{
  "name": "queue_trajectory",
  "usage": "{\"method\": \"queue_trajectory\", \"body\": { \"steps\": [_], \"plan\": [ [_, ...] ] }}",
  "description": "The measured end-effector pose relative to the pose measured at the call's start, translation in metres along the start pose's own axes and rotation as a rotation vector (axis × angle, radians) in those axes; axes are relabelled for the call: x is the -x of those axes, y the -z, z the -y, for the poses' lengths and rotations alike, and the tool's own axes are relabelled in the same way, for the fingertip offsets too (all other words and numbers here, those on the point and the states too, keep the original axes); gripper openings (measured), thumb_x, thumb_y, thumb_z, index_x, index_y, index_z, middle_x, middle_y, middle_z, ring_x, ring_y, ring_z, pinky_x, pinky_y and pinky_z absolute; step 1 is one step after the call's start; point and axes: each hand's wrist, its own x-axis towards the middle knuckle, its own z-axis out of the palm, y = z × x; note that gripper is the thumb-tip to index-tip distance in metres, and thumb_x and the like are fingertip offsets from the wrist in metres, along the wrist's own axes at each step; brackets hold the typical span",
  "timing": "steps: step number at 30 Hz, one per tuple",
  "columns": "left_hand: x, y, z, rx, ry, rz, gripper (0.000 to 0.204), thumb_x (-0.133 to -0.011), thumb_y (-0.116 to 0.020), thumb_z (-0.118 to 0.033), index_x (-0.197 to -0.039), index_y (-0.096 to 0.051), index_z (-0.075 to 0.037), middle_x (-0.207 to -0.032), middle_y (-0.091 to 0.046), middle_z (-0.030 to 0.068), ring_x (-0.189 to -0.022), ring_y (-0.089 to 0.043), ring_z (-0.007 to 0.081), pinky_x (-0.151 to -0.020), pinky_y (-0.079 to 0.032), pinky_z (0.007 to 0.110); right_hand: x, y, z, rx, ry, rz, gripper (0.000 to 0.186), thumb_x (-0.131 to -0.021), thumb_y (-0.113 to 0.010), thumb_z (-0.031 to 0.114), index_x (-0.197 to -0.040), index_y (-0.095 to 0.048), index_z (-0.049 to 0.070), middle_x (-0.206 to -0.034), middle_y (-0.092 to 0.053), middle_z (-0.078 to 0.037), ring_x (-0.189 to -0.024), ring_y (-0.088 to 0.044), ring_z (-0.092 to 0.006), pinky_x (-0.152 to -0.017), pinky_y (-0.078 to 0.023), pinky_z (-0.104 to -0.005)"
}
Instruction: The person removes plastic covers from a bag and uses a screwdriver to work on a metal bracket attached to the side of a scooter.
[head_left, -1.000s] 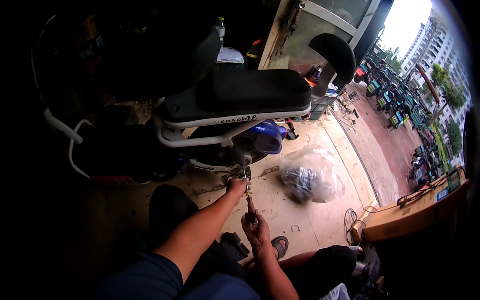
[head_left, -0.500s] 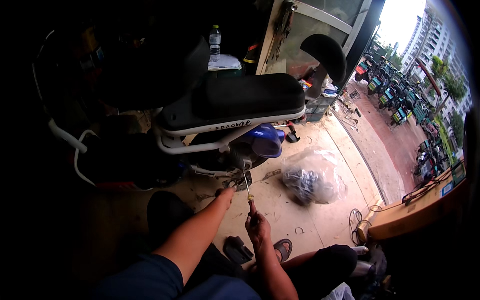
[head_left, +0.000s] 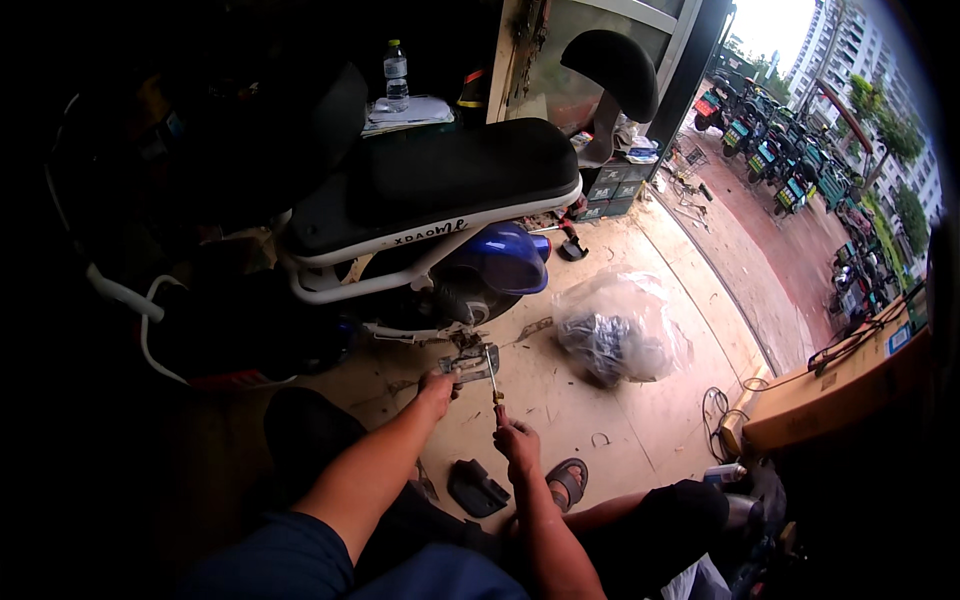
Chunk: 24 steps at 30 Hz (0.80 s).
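Head view: the right hand [head_left: 517, 447] has its fingers clamped on the screwdriver [head_left: 499, 400], shaft pointing forward across the dark bracket [head_left: 481, 372]. Left hand [head_left: 437, 393] lies nearer the bracket; finger closure indeterminable.

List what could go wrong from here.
1. Slip: the right hand grips a tool whose shaft points forward, its tip close to the left hand. If it skids, it might jab the fingers; both hands are bare.
2. Drop: the sandal leaves toes exposed near the right hand, so a falling tool could hurt them.
3. Trip: a black piece lies on the floor near that foot and could be stepped on.
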Motion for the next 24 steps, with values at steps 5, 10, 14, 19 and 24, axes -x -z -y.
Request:
{"method": "queue_trajectory", "body": {
  "steps": [5, 10, 14, 19, 24],
  "plan": [
    [-0.013, -0.006, 0.014, -0.138, 0.066, 0.001, 0.013, -0.093, -0.07, -0.011, -0.101, -0.062, -0.005, -0.079, -0.062, 0.0043, -0.062, -0.058, 0.0163, -0.048, -0.044, 0.031, 0.004, 0.011, -0.019, -0.119, -0.13, -0.066, 0.012, -0.089, -0.067, 0.013, -0.086, -0.061, 0.003, -0.073, -0.061, -0.005, -0.058, -0.059, -0.0166, -0.054, -0.048, -0.0272],
    [-0.02, -0.032, 0.047, -0.06, 0.183, -0.166, 0.012, -0.092, -0.071, -0.012, -0.097, -0.063, -0.006, -0.077, -0.063, 0.0057, -0.058, -0.058, 0.0177, -0.046, -0.043, 0.032, -0.014, 0.035, -0.048, 0.047, -0.016, -0.148, 0.028, -0.095, -0.067, 0.024, -0.075, -0.06, 0.006, -0.063, -0.055, -0.004, -0.051, -0.055, -0.0158, -0.047, -0.043, -0.0274],
    [-0.033, -0.015, 0.087, 0.015, 0.234, -0.272, 0.012, -0.091, -0.073, -0.012, -0.094, -0.064, -0.004, -0.075, -0.064, 0.0071, -0.054, -0.057, 0.0187, -0.043, -0.041, 0.033, -0.034, 0.046, -0.067, 0.102, -0.039, -0.233, 0.038, -0.097, -0.066, 0.033, -0.07, -0.056, 0.008, -0.059, -0.05, -0.002, -0.045, -0.049, -0.0153, -0.043, -0.036, -0.0282],
    [-0.03, -0.002, 0.102, -0.1, 0.306, -0.369, 0.016, -0.09, -0.075, -0.013, -0.092, -0.063, -0.003, -0.076, -0.064, 0.0083, -0.052, -0.056, 0.0189, -0.04, -0.039, 0.033, -0.045, 0.082, -0.072, 0.026, -0.145, -0.425, 0.048, -0.099, -0.062, 0.045, -0.067, -0.053, 0.011, -0.056, -0.046, 0.0, -0.043, -0.044, -0.0138, -0.041, -0.032, -0.0288],
    [-0.04, 0.04, 0.095, -0.436, 0.381, -0.536, 0.019, -0.091, -0.066, -0.018, -0.103, -0.062, -0.004, -0.088, -0.067, 0.0132, -0.066, -0.062, 0.0256, -0.054, -0.048, 0.037, -0.051, 0.1, -0.099, 0.133, -0.328, -0.503, 0.04, -0.094, -0.07, 0.037, -0.07, -0.056, 0.008, -0.058, -0.049, -0.001, -0.043, -0.049, -0.0141, -0.041, -0.036, -0.0297]
  ]
}}
